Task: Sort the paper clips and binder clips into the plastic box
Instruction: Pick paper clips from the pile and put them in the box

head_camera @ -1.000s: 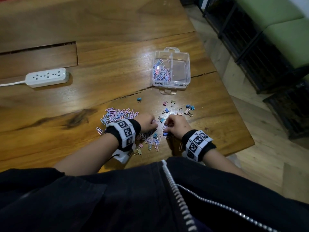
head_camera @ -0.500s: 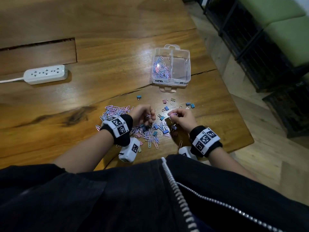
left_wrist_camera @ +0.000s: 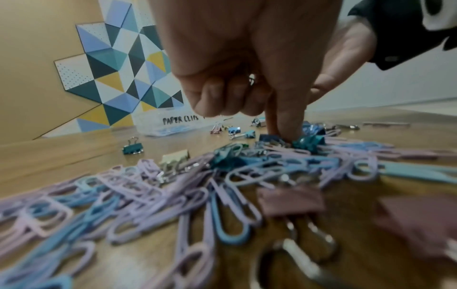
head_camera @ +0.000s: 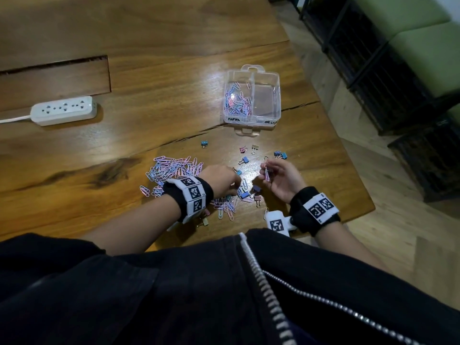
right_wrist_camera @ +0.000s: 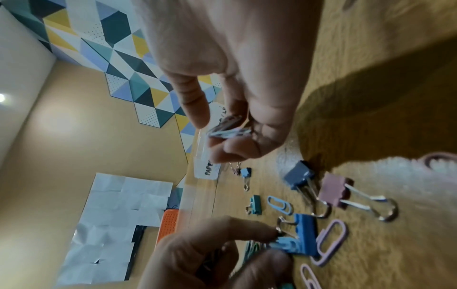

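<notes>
While the left grip [head_camera: 222, 180] pinches into the pile [head_camera: 225, 204], the right grip [head_camera: 282, 179] holds paper clips [head_camera: 267, 173].

This looks like a home or casual office lounge rather than a workshop. A large slab wooden table [head_camera: 174, 70] with natural cracks carries a white power strip [head_camera: 64, 110], and beside it stands seating with green cushions [head_camera: 423, 41] over dark slatted frames on a pale wood floor [head_camera: 398, 232]. The wrist views show a warm beige wall with a geometric panel mural [left_wrist_camera: 118, 64] in blue, teal and yellow.
</notes>
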Demonstrator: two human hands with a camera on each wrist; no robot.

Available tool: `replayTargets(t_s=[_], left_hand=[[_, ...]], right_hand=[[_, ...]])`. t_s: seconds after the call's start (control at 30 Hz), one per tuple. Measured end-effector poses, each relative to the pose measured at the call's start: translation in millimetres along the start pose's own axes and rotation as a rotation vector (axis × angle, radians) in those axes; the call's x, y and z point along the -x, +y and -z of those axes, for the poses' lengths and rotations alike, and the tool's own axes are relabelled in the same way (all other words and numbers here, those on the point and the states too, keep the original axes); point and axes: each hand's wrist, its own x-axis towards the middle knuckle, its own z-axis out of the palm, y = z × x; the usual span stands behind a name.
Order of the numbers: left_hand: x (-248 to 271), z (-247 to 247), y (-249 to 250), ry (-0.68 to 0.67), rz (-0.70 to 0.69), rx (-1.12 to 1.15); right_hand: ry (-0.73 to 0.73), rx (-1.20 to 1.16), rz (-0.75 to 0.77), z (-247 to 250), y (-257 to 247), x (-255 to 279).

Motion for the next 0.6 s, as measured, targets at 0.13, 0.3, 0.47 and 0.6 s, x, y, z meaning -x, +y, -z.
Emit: replayTargets(t_s=[0.13,0.3,0.47,0.6], left_hand=[[-0.7,-1.4,-3.2,0.028,-0.024,0.04],[-2.9,1.7,-18.7,0.053,0.225,0.814],[7.3,13.8,-32.0,0.16,0.395,1.661],[13.8,14.3,-34.4,0.171,0.366,1.758]], right_hand=[[0.004,0.244,-0.034,1.4,2.9,2.1],[-0.014,0.874,-0.045,-0.7,13.4,6.3],[0.176,1.105,0.096,-1.2,15.7,-4.7],[0.266,1.242,0.231,-8.2,13.5,-8.0]])
